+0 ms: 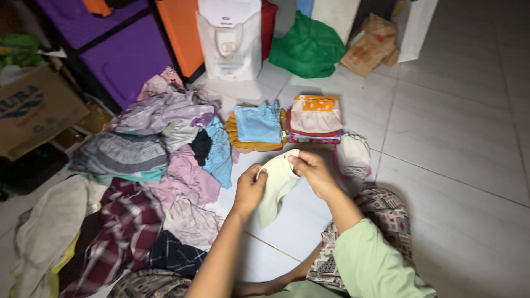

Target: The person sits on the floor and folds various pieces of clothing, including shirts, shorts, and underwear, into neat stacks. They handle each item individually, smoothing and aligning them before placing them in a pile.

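A small pale cream cloth piece [277, 185] hangs between both of my hands above the white tiled floor. My left hand [249, 189] grips its left edge. My right hand [312, 170] pinches its upper right corner. Just beyond the hands lie two folded stacks: a light blue piece on a mustard one [257, 126], and a cream and orange stack with red edges [316, 117]. A bundled whitish garment [353, 154] sits to the right of my right hand.
A heap of unfolded clothes [149, 165] spreads across the left floor. Purple drawers [110, 38], a cardboard box [33, 107], a white paper bag [229, 44], a green bag [309, 47] and a brown paper bag [369, 47] line the far side. My patterned trouser leg [381, 215] rests at lower right.
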